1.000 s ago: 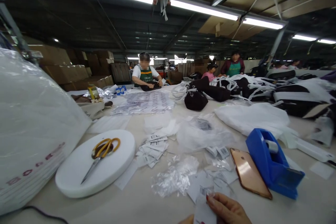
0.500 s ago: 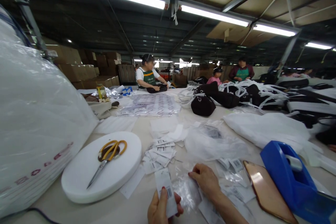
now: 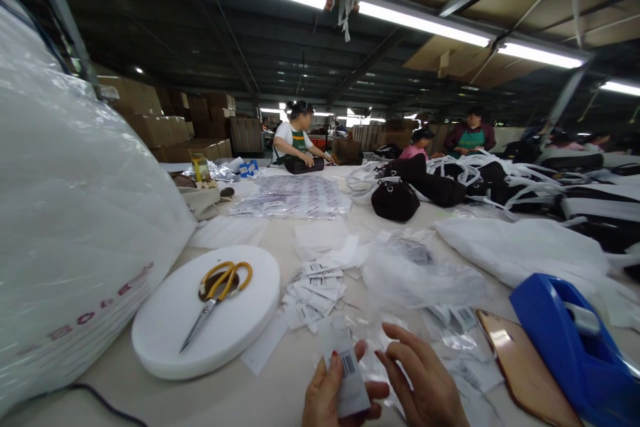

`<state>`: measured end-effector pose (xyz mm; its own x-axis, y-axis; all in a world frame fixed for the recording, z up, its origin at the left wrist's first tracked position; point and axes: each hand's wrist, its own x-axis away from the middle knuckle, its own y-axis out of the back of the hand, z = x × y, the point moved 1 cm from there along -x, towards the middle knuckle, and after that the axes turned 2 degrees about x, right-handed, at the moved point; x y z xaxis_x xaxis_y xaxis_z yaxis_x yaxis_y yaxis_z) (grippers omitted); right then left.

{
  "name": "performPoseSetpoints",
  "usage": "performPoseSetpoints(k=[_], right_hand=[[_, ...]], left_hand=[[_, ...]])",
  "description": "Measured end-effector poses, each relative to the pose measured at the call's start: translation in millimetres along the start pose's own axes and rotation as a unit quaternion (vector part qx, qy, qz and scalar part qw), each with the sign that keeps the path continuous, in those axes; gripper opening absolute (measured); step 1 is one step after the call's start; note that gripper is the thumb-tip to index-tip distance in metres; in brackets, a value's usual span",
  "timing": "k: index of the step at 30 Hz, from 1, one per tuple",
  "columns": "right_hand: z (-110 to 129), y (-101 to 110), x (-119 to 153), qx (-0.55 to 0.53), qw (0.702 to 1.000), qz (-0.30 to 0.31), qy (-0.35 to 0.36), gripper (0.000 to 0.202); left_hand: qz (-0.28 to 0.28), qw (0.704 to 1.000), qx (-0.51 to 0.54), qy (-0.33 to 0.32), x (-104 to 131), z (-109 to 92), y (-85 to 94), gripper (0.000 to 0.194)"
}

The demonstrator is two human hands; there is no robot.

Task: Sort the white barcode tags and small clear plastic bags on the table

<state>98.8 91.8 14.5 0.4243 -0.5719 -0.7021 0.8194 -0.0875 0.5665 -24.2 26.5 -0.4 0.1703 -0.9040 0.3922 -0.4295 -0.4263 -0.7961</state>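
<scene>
While pinched upright, the barcode tag [image 3: 349, 377] runs vertically.

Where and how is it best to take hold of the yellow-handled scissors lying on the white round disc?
Probably grip the scissors by the yellow loops, coming from above. They lie flat and closed on the white disc, loops at the far end, blade tips pointing toward the near left.

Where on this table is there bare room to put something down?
Bare table lies in front of the white disc with scissors. It is crowded around the barcode tags and clear bags, up to the phone.
</scene>
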Motion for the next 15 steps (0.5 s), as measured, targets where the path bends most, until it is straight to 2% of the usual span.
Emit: performPoseSetpoints(k=[2, 4, 5, 8, 9, 11, 13, 15], right_hand=[[6, 0, 5, -0.056, 0.997, -0.012, -0.054, 0.010], [10, 3, 7, -0.157, 0.975, -0.011, -0.156, 0.008], [11, 6, 6, -0.222, 0.950, -0.010, -0.220, 0.010], [12, 18, 2, -0.391, 0.835, -0.006, -0.387, 0.041], [13, 23, 0, -0.421, 0.806, 0.005, -0.416, 0.046], [13, 33, -3, -0.448, 0.774, 0.052, -0.444, 0.040], [13, 41, -3, -0.456, 0.760, 0.092, -0.453, 0.027], [12, 46, 1, -0.452, 0.763, 0.087, -0.454, 0.022]], left_hand=[[0.000, 1.000, 0.020, -0.008, 1, 4, -0.5, 0.050], [0.004, 1.000, 0.020, -0.007, 2, 7, -0.8, 0.042], [0.007, 1.000, 0.014, 0.000, 3, 8, -1.2, 0.040], [0.014, 1.000, -0.011, 0.017, 9, 11, -4.0, 0.042], [0.016, 0.999, -0.020, 0.024, 11, 12, -5.5, 0.044], [0.020, 0.998, -0.036, 0.037, 15, 15, -8.6, 0.048], [0.030, 0.997, -0.052, 0.049, 18, 20, -11.7, 0.051], [0.045, 0.995, -0.066, 0.059, 20, 25, -14.4, 0.052]])
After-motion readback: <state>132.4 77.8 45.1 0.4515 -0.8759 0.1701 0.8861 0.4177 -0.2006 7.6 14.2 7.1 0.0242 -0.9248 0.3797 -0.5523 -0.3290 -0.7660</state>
